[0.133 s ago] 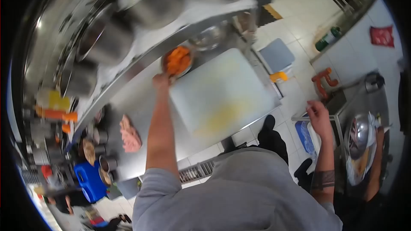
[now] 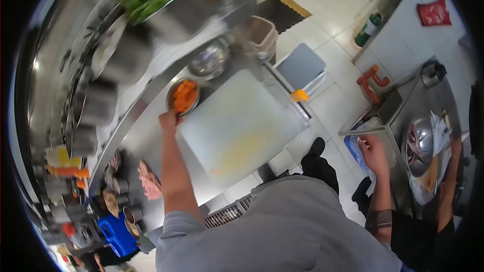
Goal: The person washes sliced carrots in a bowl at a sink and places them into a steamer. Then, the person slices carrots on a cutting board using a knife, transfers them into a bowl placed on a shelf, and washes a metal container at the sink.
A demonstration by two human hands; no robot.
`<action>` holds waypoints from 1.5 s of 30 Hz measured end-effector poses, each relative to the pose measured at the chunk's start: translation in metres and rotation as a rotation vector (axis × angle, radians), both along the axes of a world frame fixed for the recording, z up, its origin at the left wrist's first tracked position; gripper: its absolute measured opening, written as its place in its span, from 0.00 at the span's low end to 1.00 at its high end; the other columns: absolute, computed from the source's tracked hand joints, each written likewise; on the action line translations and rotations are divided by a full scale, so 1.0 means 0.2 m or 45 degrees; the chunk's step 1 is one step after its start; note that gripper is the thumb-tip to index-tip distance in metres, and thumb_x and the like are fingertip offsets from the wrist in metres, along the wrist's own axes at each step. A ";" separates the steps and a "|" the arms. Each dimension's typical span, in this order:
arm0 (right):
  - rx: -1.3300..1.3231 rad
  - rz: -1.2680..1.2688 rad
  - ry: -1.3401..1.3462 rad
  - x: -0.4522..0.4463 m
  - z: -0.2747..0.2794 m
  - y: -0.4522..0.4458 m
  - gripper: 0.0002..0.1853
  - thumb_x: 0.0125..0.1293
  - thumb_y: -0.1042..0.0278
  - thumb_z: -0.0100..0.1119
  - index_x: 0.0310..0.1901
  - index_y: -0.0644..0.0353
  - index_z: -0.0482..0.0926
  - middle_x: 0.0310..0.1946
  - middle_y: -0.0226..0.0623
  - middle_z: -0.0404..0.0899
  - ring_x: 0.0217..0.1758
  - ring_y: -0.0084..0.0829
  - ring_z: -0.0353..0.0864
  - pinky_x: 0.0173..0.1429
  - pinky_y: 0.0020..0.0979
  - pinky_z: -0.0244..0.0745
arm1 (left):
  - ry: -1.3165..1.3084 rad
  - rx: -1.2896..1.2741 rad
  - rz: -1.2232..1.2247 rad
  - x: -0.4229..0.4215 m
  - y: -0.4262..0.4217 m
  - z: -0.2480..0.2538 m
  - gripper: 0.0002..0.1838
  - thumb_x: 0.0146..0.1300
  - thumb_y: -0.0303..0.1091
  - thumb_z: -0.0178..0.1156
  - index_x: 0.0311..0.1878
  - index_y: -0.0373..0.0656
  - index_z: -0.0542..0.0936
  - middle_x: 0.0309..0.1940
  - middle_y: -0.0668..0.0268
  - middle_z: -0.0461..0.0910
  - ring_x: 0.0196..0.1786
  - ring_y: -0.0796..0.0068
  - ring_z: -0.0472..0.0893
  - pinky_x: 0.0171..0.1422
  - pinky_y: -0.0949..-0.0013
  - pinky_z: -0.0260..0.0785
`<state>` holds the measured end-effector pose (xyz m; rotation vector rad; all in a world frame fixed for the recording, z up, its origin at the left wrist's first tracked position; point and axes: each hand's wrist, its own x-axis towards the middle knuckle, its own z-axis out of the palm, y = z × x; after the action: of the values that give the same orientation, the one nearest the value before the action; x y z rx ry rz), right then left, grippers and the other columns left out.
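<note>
My left hand (image 2: 170, 120) is closed at the near rim of a round metal bowl (image 2: 170, 102), which rests on the steel counter beside a large white cutting board (image 2: 237, 116). Orange chopped pieces (image 2: 185, 96), looking like carrot, fill the bowl. Yellow stains mark the board's near part. Away from the counter, my right hand (image 2: 373, 152) hangs in the air at my right side with its fingers curled. A small whitish spot shows at those fingertips, too small to name. Raw pinkish meat (image 2: 149, 180) lies on the counter left of my left forearm.
Another metal bowl (image 2: 209, 59) stands beyond the carrots. Large pots (image 2: 123, 53) line the shelf. A blue jug (image 2: 117, 234) is at lower left. At right, another person's arm (image 2: 448, 186) reaches by a metal bowl (image 2: 421, 146). A bin (image 2: 263, 35) stands past the counter.
The whole view has shifted, so the counter, bowl and board appear lower and further left. My left hand stays at the bowl's rim. My right hand sits slightly lower in view.
</note>
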<state>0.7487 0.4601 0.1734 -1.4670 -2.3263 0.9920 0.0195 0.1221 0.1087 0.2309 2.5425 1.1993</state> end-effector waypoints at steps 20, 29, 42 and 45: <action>-0.254 0.542 -0.102 0.23 0.28 1.33 0.16 0.74 0.62 0.65 0.56 0.63 0.87 0.48 0.52 0.89 0.47 0.50 0.90 0.55 0.43 0.84 | -0.263 0.861 0.620 1.20 -0.09 0.69 0.35 0.55 0.15 0.55 0.70 0.31 0.75 0.53 0.54 0.84 0.55 0.54 0.85 0.64 0.58 0.82; -0.409 0.829 -0.191 -0.19 0.24 2.21 0.16 0.75 0.61 0.64 0.56 0.63 0.88 0.46 0.52 0.90 0.50 0.50 0.91 0.58 0.43 0.84 | -1.048 0.567 -0.196 1.64 1.29 1.05 0.37 0.54 0.13 0.61 0.73 0.27 0.76 0.62 0.54 0.86 0.62 0.62 0.86 0.70 0.64 0.77; -0.457 0.337 -0.303 -0.82 0.26 3.86 0.19 0.75 0.59 0.61 0.60 0.62 0.85 0.49 0.53 0.89 0.53 0.55 0.88 0.60 0.45 0.81 | -1.197 0.619 -0.901 0.78 4.66 0.59 0.42 0.57 0.16 0.61 0.80 0.38 0.68 0.71 0.59 0.78 0.70 0.67 0.79 0.73 0.63 0.75; -0.459 0.250 -0.382 -0.70 0.11 4.13 0.17 0.74 0.59 0.62 0.57 0.59 0.87 0.46 0.54 0.89 0.52 0.53 0.89 0.60 0.44 0.80 | -1.206 0.808 -0.704 0.68 5.28 0.47 0.40 0.58 0.12 0.59 0.78 0.40 0.68 0.68 0.58 0.78 0.70 0.63 0.81 0.71 0.60 0.78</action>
<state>0.6095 1.2857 0.1956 -1.6353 -2.6494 1.3903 0.1553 1.1782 0.2024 0.3620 1.1583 1.3792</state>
